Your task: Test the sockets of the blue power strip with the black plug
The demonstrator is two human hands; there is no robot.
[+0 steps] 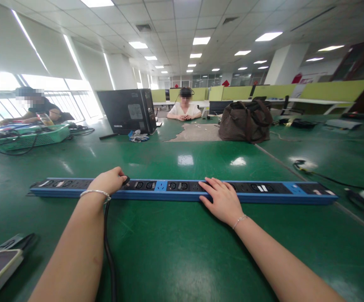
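At the counter (169, 247), the left hand (107, 182) pinches a plug (126, 180). The right hand (223, 199), spread, touches the power strip (271, 197) beneath both.

The right hand (224, 199) rests on a blue power strip (175, 196), the left hand (106, 183) holding a black plug (126, 180); a person (184, 110) sits at the table's (157, 247) far edge.

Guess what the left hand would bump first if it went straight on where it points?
Probably the strip: the fingers of the left hand seem to slant down toward it. The plug they hold might already touch it; depth is unclear.
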